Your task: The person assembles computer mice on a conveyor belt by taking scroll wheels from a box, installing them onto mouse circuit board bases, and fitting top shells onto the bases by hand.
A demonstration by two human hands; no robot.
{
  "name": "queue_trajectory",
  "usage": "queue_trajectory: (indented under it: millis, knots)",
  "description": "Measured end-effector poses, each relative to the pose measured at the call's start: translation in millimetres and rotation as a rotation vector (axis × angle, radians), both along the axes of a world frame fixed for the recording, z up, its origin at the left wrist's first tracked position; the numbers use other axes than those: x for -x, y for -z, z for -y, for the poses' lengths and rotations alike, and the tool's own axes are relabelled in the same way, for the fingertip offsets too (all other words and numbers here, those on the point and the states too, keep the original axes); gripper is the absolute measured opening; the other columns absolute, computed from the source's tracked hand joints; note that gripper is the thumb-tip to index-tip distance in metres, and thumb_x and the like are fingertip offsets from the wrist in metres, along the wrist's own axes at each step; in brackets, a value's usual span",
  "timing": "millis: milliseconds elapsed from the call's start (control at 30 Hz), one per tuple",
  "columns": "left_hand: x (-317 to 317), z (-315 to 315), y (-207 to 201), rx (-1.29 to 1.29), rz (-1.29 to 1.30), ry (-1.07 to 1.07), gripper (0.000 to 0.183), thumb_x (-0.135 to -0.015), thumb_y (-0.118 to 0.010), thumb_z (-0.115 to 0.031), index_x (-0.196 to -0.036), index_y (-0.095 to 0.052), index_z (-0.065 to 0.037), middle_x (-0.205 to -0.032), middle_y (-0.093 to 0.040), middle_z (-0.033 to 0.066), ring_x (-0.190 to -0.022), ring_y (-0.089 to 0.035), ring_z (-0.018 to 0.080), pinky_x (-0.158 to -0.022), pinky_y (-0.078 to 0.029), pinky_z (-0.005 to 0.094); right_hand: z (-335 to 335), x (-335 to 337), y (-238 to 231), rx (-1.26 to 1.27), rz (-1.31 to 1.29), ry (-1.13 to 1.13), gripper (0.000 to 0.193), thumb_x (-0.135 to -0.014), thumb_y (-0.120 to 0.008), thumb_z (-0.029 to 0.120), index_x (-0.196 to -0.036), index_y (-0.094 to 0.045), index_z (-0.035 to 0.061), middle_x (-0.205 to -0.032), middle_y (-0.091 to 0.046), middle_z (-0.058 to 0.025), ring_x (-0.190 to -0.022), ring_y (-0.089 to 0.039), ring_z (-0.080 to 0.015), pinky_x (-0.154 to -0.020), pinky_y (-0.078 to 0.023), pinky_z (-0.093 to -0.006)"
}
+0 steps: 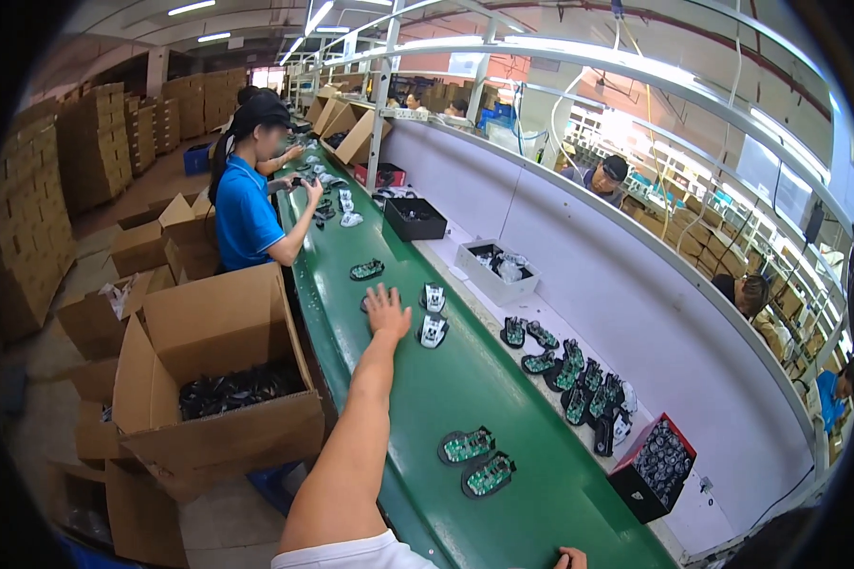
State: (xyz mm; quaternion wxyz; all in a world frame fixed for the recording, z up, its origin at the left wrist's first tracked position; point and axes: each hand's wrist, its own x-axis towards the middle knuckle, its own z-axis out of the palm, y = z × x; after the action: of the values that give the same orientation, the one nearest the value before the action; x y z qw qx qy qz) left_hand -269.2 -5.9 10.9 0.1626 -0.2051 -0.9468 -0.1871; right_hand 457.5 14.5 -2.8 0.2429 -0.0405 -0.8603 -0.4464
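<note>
Conveyor belt point(413, 394), broad and green, slants from 11 to 5 o'clock, with a cardboard carton point(223, 448) of black parts point(242, 391) beside it at 8 o'clock. The left hand point(386, 313), fingers spread and grasping nothing, reaches over the belt near centre. At 5 o'clock the right hand point(571, 558) is mostly cut off; whether it grips anything cannot be told. Two circuit-board units point(489, 474) lie near 6 o'clock, likely light and stiff, their exposed components fragile, best held by the black rims. Smaller in view, a dark piece point(364, 304), probably smooth and slippery, peeks out at the left hand's 9 o'clock, mostly covered, contact unclear; its outer edge offers the safest hold.
</note>
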Motion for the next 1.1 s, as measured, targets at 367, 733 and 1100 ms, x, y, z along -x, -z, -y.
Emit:
queue_trajectory:
  millis: [367, 733, 1100]
  knots:
    - [94.5, 2.3, -15.6, -0.021, 0.190, -0.013, 0.076, -0.094, -0.050, -0.056, -0.157, -0.030, -0.019, -0.165, -0.014, 0.0159, -0.151, -0.010, 0.0412, -0.122, -0.010, 0.0544, -16.8, 1.1, 6.1, 0.010, -0.154, -0.281, 0.021, -0.099, -0.054, 0.013, -0.110, -0.069, 0.0040, -0.108, -0.068, -0.0175, -0.101, -0.065, -0.0355, -0.089, -0.052, -0.0401]
    - [117.5, -4.5, -8.3, 0.124, 0.453, 0.072, 0.092, -0.088, -0.038, -0.078, -0.158, -0.027, -0.018, -0.166, -0.005, 0.0163, -0.153, -0.004, 0.0391, -0.121, -0.009, 0.0576, 2.4, 5.5, 19.4, -0.119, -0.136, 0.064, 0.025, -0.101, -0.050, 0.017, -0.109, -0.069, 0.0043, -0.108, -0.068, -0.0175, -0.101, -0.065, -0.0352, -0.088, -0.051, -0.0404]
    - [35.4, -9.5, -4.3, 0.180, 0.316, 0.068, 0.071, -0.095, -0.042, -0.066, -0.146, -0.049, -0.016, -0.161, -0.028, 0.0159, -0.147, -0.024, 0.0376, -0.114, -0.026, 0.0585, 21.5, 5.4, 20.5, 0.002, -0.182, 0.242, 0.025, -0.102, -0.048, 0.017, -0.110, -0.068, 0.0042, -0.108, -0.067, -0.0188, -0.101, -0.064, -0.0377, -0.089, -0.050, -0.0420]
